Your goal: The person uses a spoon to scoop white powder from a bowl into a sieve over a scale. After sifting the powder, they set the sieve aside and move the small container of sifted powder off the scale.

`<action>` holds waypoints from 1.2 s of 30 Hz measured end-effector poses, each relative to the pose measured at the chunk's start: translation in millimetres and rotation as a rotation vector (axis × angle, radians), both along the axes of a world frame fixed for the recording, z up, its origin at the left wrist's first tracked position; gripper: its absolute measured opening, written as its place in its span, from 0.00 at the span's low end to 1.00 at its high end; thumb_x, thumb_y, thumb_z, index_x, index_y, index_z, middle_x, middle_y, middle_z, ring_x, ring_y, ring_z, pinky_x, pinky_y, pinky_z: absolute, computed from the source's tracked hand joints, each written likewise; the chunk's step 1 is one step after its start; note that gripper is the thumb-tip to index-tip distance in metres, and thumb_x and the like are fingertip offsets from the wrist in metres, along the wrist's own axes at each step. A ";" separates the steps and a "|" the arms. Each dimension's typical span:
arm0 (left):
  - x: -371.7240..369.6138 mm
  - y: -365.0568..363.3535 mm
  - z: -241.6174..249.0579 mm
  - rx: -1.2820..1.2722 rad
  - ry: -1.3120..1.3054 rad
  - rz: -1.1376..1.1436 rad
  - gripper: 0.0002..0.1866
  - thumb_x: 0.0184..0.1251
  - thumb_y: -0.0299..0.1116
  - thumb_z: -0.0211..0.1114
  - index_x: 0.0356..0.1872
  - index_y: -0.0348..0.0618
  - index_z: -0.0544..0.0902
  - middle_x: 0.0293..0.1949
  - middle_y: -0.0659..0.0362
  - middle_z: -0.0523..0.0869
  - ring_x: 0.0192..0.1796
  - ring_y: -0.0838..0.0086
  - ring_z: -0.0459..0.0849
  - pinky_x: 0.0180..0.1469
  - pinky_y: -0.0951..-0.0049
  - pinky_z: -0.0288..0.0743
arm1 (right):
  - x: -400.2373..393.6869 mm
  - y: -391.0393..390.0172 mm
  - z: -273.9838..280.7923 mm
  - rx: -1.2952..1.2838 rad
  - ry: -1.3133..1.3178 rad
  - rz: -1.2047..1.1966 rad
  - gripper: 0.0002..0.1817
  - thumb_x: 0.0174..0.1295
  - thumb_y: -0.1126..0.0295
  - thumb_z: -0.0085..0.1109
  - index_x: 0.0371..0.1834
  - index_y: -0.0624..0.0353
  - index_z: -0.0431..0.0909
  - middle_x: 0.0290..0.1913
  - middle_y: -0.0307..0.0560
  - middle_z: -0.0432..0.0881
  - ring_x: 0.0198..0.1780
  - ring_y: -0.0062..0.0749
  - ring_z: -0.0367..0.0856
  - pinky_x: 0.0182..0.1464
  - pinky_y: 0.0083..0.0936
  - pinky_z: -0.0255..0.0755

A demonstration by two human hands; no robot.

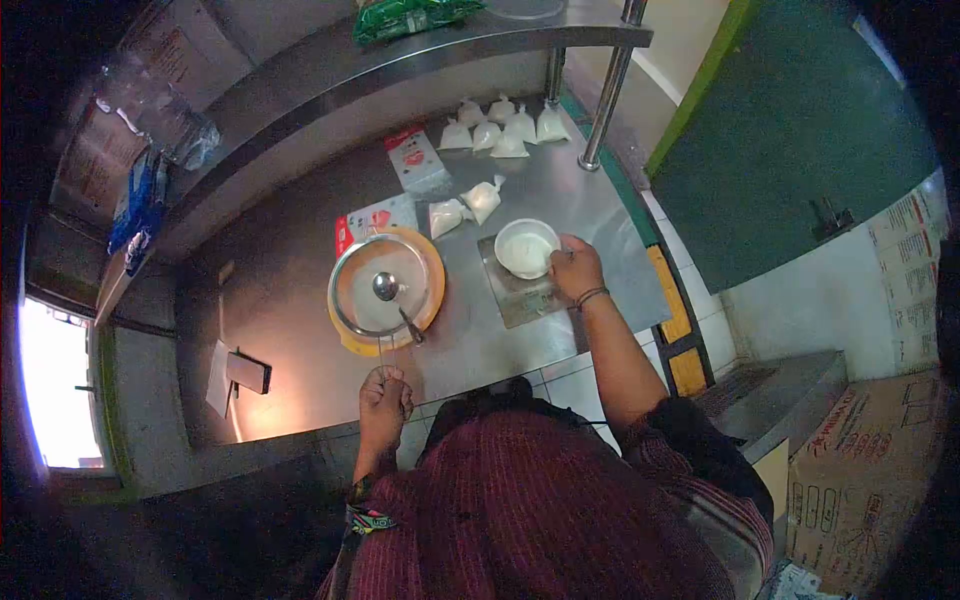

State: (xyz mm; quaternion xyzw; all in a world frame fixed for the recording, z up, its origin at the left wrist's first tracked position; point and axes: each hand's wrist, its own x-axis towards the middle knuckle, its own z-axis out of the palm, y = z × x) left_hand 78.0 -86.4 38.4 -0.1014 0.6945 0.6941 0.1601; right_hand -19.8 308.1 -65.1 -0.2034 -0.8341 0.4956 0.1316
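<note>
My right hand is closed on the side of a small white bowl with white contents, over a flat metal plate. My left hand is closed near the front of a yellow basin; thin pale lines run from its fingers toward the basin, and what it pinches is too fine to make out. A round metal-rimmed vessel sits in the basin, with a ladle lying in it. Two tied bags of white contents lie behind, between basin and bowl.
Several more filled bags stand at the back of the steel table. Two red-and-white packets lie nearby. A phone leans at the left. A steel shelf and post border the back.
</note>
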 end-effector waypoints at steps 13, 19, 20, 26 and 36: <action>-1.3 6.3 -13.7 0.074 0.000 -0.023 0.06 0.82 0.35 0.56 0.41 0.46 0.73 0.21 0.65 0.72 0.18 0.82 0.66 0.20 0.79 0.61 | 46.0 45.1 45.6 -0.174 0.033 -0.188 0.23 0.61 0.70 0.58 0.60 0.62 0.81 0.25 0.44 0.85 0.26 0.26 0.83 0.37 0.27 0.77; 0.1 12.5 -9.4 0.044 -0.011 0.002 0.06 0.82 0.34 0.56 0.42 0.46 0.73 0.21 0.65 0.72 0.18 0.82 0.66 0.19 0.79 0.61 | 54.8 49.9 46.2 -0.114 0.035 -0.226 0.23 0.61 0.71 0.56 0.60 0.64 0.81 0.25 0.46 0.86 0.27 0.28 0.84 0.37 0.28 0.77; 0.3 11.7 -10.3 0.051 -0.002 -0.013 0.06 0.82 0.35 0.56 0.42 0.46 0.73 0.21 0.65 0.73 0.18 0.81 0.66 0.19 0.79 0.61 | 55.6 49.0 47.6 -0.128 0.041 -0.226 0.23 0.61 0.71 0.56 0.60 0.65 0.81 0.25 0.47 0.86 0.27 0.28 0.85 0.37 0.28 0.78; 4.1 15.7 -4.8 0.037 0.033 -0.038 0.07 0.82 0.35 0.57 0.41 0.45 0.74 0.21 0.64 0.72 0.18 0.81 0.67 0.20 0.78 0.61 | 53.4 57.1 28.6 -0.164 0.060 -0.247 0.24 0.59 0.71 0.57 0.60 0.66 0.80 0.25 0.49 0.86 0.28 0.30 0.85 0.39 0.29 0.78; 3.3 16.8 -6.8 0.001 0.035 -0.038 0.08 0.81 0.36 0.57 0.40 0.46 0.73 0.20 0.65 0.72 0.18 0.81 0.67 0.19 0.78 0.60 | 49.0 70.1 -19.0 0.101 0.088 -0.278 0.23 0.58 0.70 0.57 0.58 0.65 0.82 0.31 0.54 0.88 0.32 0.33 0.87 0.42 0.30 0.79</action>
